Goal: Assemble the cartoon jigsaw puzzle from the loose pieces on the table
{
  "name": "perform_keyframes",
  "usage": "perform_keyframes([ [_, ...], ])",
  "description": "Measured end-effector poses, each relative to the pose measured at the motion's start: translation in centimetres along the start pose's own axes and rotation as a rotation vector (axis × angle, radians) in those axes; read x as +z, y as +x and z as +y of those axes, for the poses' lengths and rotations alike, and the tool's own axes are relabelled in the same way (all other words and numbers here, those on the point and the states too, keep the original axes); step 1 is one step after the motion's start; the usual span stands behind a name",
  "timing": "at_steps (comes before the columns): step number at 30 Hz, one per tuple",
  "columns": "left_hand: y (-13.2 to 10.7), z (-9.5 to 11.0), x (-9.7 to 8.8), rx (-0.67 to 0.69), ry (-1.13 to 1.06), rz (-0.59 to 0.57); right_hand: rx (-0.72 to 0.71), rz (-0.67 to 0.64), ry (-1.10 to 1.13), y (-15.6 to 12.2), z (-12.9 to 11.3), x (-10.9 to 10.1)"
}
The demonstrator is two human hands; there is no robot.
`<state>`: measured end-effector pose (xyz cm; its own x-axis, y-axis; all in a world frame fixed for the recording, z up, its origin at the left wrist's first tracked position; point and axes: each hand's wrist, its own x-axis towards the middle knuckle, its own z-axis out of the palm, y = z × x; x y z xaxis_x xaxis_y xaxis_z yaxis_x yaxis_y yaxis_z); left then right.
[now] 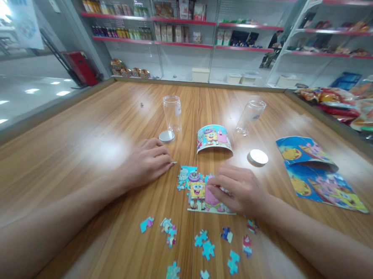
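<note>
A partly joined jigsaw puzzle lies flat on the table, showing a yellow square cartoon figure and a pink one. My right hand rests over its right side, fingers closed and bent down onto the pink figure; whatever they pinch is hidden. To the puzzle's left, my left hand is closed, with the thin pale edge of a puzzle piece at its fingertips. Several loose pieces lie nearer me, among them a turquoise piece and a blue-and-pink piece. A curved picture card stands behind the puzzle.
Two clear jars stand farther back, near a silver lid and a white lid. Folded blue picture sheets lie at right. Snack bags sit beyond the table's right edge. Shelves line the back.
</note>
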<state>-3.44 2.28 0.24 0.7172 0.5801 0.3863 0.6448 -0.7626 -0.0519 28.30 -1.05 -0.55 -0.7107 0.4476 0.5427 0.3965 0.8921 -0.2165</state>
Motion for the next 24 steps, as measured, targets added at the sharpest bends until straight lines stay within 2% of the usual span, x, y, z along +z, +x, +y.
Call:
perform_keyframes([
  [3, -0.24, -0.73, -0.07, 0.003, -0.098, -0.036, 0.017, -0.003, 0.010, 0.04, 0.21, -0.10],
  [9, -0.24, -0.30, -0.29, 0.005, -0.301, -0.057, 0.032, -0.023, 0.053, 0.02, 0.33, 0.00],
  [13, -0.13, -0.25, -0.09, 0.017, -0.352, -0.103, 0.028, -0.022, 0.049, 0.11, 0.19, -0.04],
  [20, -0.07, -0.32, 0.12, -0.078, -0.392, -0.114, 0.014, -0.002, 0.045, 0.17, 0.27, 0.05],
  [24, -0.27, -0.59, -0.10, -0.062, -0.432, -0.146, 0.023, -0.010, 0.052, -0.07, 0.44, 0.18],
])
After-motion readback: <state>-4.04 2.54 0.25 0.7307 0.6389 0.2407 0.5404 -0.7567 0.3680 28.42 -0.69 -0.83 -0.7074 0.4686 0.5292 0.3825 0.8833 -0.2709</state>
